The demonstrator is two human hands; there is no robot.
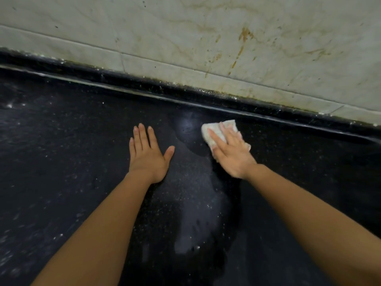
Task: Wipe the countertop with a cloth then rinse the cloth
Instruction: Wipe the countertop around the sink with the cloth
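1. Pressed cloth (216, 129) flat on counter (61, 162) near back edge, under straight fingers of right hand (232, 154).
2. Laid left hand (147, 156) open, flat, apart to cloth's left.
3. Judged next sweep to run toward hazy patch (193, 203), nearer the body.

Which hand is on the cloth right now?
The right hand: its straight fingers press the white cloth onto the black countertop. The left hand lies flat on bare countertop beside it, touching no cloth.

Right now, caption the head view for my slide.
Right hand presses white cloth on black countertop; left hand rests flat nearby.
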